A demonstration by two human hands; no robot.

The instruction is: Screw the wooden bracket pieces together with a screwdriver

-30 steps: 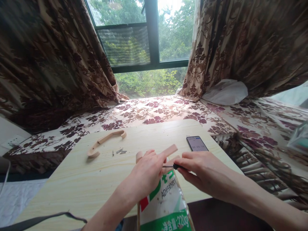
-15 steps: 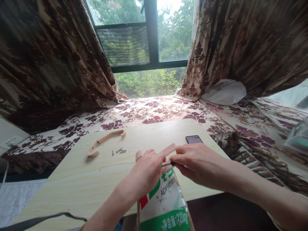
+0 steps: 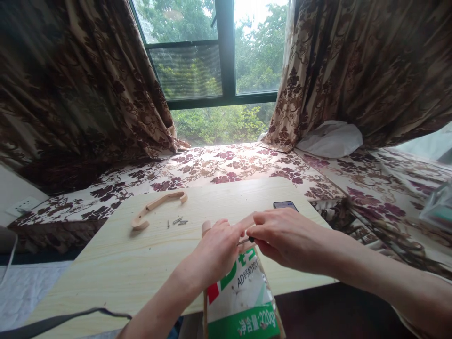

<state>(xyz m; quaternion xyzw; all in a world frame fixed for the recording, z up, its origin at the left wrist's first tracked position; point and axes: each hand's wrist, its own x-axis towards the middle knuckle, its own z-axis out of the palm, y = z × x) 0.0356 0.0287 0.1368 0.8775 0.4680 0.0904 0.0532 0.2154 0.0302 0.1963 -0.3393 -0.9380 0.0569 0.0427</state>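
A light wooden piece (image 3: 206, 228) lies under my left hand (image 3: 222, 242), whose fingers are wrapped over it near the middle of the table's front part. My right hand (image 3: 270, 233) is closed round the dark handle of a screwdriver (image 3: 251, 239); its thin metal shaft points left toward my left hand, and the tip is hidden. Beneath both hands is a white and green printed carton (image 3: 243, 301), which juts over the table's front edge. A second curved wooden piece (image 3: 155, 205) rests at the back left, with several small screws (image 3: 181, 221) beside it.
A phone (image 3: 285, 205) lies behind my right hand on the pale wooden table (image 3: 141, 263). A black strap (image 3: 70, 320) crosses the lower left. Beyond the table are a flowered cover (image 3: 226, 165), a white plastic bag (image 3: 330, 139), curtains and a window.
The camera view has shifted slightly, so the whole scene sits a little lower and to the right. My right hand has moved slightly closer to my left hand and covers more of the phone.
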